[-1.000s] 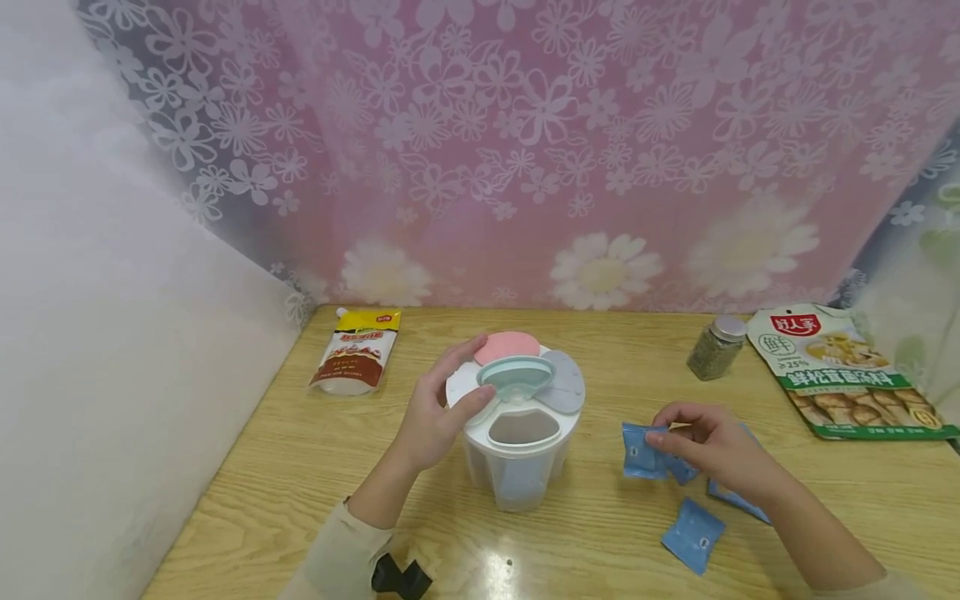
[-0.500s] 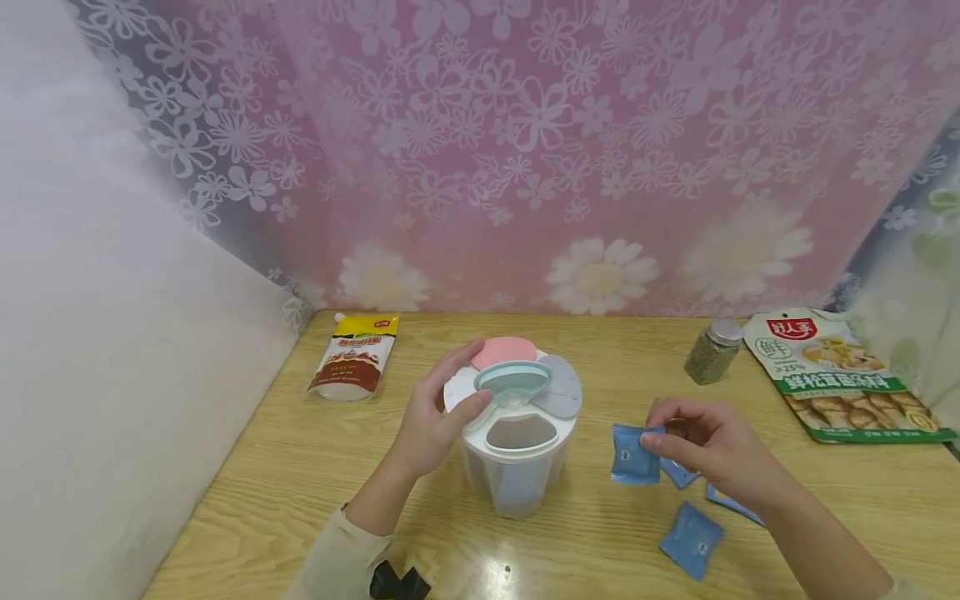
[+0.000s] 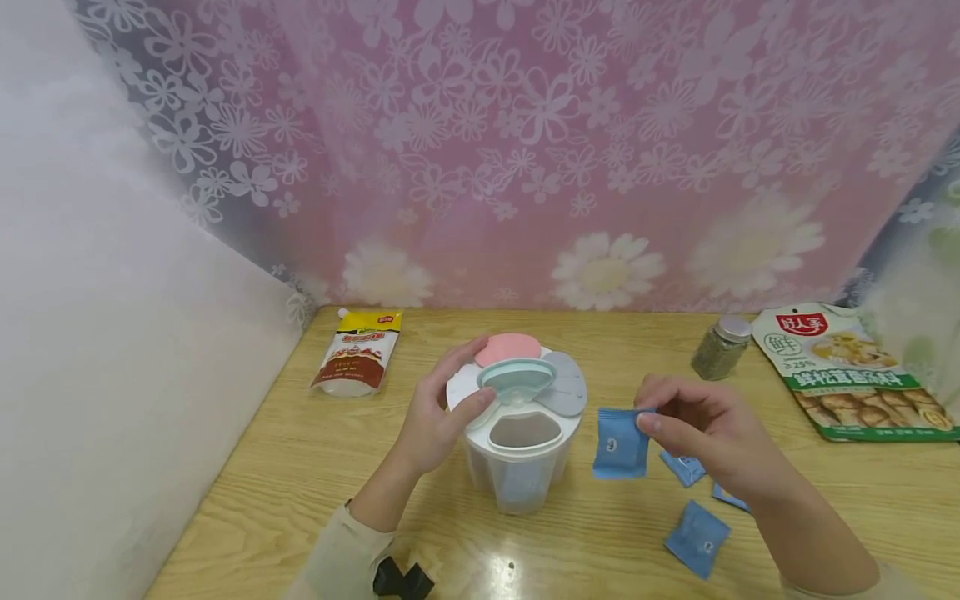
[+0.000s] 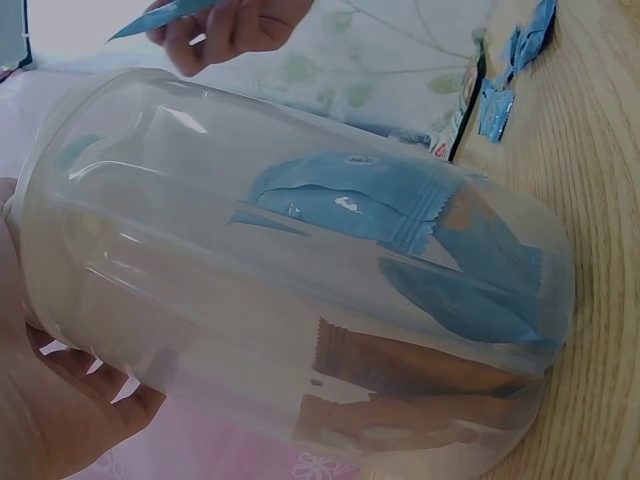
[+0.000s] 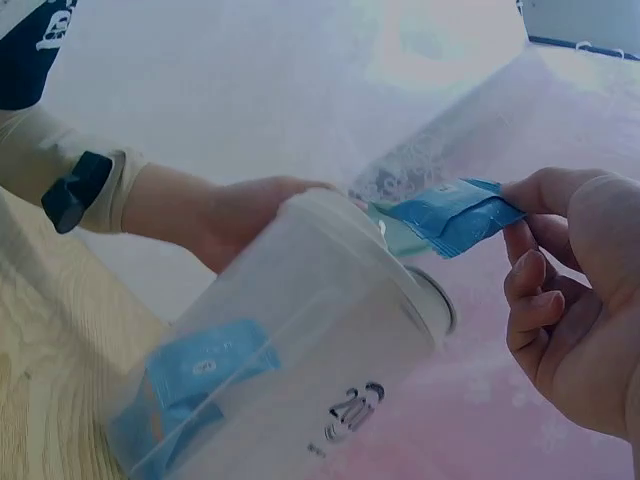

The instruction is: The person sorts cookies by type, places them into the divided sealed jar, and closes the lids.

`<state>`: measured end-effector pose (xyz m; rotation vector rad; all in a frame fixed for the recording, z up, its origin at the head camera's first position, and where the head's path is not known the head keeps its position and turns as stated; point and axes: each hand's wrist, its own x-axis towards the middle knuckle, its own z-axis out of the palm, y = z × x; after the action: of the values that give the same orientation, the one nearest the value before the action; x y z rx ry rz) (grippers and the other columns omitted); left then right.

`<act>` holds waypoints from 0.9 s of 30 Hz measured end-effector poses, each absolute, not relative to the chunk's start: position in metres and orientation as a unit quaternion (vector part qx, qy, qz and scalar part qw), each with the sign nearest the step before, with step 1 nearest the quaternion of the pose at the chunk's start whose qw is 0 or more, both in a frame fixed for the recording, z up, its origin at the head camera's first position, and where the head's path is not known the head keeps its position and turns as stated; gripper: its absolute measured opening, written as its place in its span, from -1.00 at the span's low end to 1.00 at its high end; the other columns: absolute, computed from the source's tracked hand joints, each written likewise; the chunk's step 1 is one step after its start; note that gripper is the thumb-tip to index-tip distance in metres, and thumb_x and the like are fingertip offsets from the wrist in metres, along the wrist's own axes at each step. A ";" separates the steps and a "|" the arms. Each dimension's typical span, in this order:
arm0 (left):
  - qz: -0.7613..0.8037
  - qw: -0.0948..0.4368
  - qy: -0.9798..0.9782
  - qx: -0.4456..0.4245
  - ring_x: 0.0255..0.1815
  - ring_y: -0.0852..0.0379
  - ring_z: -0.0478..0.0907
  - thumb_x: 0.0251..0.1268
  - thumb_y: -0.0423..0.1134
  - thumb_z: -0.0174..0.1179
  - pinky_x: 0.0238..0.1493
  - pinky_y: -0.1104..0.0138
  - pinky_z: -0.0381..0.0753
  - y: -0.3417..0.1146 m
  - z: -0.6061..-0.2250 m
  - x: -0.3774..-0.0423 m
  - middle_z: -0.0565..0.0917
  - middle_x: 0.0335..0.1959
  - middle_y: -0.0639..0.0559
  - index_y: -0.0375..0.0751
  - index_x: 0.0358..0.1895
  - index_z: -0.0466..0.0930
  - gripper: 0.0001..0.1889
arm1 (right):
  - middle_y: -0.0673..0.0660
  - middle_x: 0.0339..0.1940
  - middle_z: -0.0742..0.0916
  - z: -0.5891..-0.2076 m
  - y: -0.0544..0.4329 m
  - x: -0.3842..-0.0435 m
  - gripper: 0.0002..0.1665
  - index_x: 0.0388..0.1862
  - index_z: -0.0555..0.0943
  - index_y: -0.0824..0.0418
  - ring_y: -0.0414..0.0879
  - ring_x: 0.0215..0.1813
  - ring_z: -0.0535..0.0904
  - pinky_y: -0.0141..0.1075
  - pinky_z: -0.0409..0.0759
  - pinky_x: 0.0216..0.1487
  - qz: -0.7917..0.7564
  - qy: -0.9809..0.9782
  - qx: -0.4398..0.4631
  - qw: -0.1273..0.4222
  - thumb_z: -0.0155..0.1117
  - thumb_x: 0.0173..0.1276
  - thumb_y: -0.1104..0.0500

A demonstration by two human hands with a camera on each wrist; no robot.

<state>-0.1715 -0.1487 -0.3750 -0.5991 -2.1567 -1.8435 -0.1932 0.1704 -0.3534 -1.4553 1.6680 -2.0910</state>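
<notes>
A clear plastic storage canister [image 3: 522, 483] stands on the table, its white round lid bearing pink, green and grey flaps. The green flap [image 3: 516, 375] is raised, and the front opening shows beneath it. My left hand [image 3: 433, 417] grips the lid's left side, thumb on top near the flap. Between thumb and fingers, my right hand [image 3: 708, 437] pinches a small blue sachet [image 3: 622, 447] in the air, right of the canister. Through the clear wall in the left wrist view, several blue sachets [image 4: 345, 200] lie in one compartment and brown sachets [image 4: 400, 362] in another.
Several blue sachets [image 3: 697, 537] lie on the table below my right hand. A glass spice jar [image 3: 721, 348] and a large green-and-white food pouch [image 3: 847, 367] are at the back right. Back left lies a yellow-topped spouted pouch [image 3: 358, 352]. A patterned pink curtain [image 3: 480, 167] hangs behind.
My right hand has lifted the blue sachet off the others and carried it left toward the canister. My left hand keeps its place on the lid.
</notes>
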 end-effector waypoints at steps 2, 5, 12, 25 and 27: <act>-0.631 0.121 -0.739 -0.205 0.33 -0.10 0.44 0.35 -0.18 0.22 0.22 0.40 0.53 -0.149 -0.374 -0.171 0.41 0.43 -0.11 -0.15 0.45 0.37 -0.39 | 0.02 -0.30 0.57 -0.348 0.165 -0.191 -0.46 -0.01 0.60 0.37 -0.08 -0.55 0.24 -0.26 0.20 -0.68 -0.692 0.540 -0.478 0.036 -0.15 0.27 0.75; -0.629 0.122 -0.741 -0.203 0.34 -0.11 0.43 0.35 -0.17 0.22 0.23 0.41 0.52 -0.149 -0.373 -0.171 0.41 0.43 -0.12 -0.15 0.45 0.37 -0.39 | 0.02 -0.27 0.62 -0.340 0.156 -0.189 -0.48 0.01 0.63 0.38 -0.08 -0.55 0.27 -0.25 0.21 -0.69 -0.699 0.538 -0.471 0.020 -0.11 0.29 0.74; -0.630 0.124 -0.740 -0.203 0.31 -0.09 0.46 0.34 -0.20 0.23 0.21 0.41 0.53 -0.148 -0.374 -0.171 0.42 0.42 -0.14 -0.18 0.44 0.37 -0.40 | -0.02 -0.27 0.71 -0.325 0.134 -0.186 -0.55 -0.02 0.74 0.28 -0.10 -0.58 0.31 -0.23 0.27 -0.64 -0.694 0.592 -0.409 -0.005 0.09 0.32 0.63; -0.622 0.124 -0.747 -0.199 0.32 -0.06 0.45 0.34 -0.19 0.22 0.23 0.40 0.52 -0.148 -0.372 -0.169 0.43 0.41 -0.09 -0.11 0.45 0.37 -0.40 | -0.07 -0.32 0.72 -0.336 0.112 -0.186 -0.68 -0.15 0.76 0.15 -0.22 -0.65 0.34 -0.38 0.35 -0.69 -0.569 0.714 -0.404 -0.050 0.32 0.25 0.50; -0.618 0.125 -0.750 -0.199 0.33 -0.07 0.44 0.34 -0.18 0.22 0.25 0.39 0.51 -0.148 -0.373 -0.170 0.43 0.41 -0.08 -0.10 0.45 0.38 -0.40 | -0.06 -0.33 0.71 -0.339 0.112 -0.186 -0.68 -0.14 0.75 0.13 -0.22 -0.65 0.31 -0.38 0.33 -0.67 -0.563 0.718 -0.407 -0.044 0.32 0.27 0.49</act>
<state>-0.1698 -0.1484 -0.3729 -0.5789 -2.1866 -1.8004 -0.1864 0.1117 -0.3388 -1.3153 2.3209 -1.8198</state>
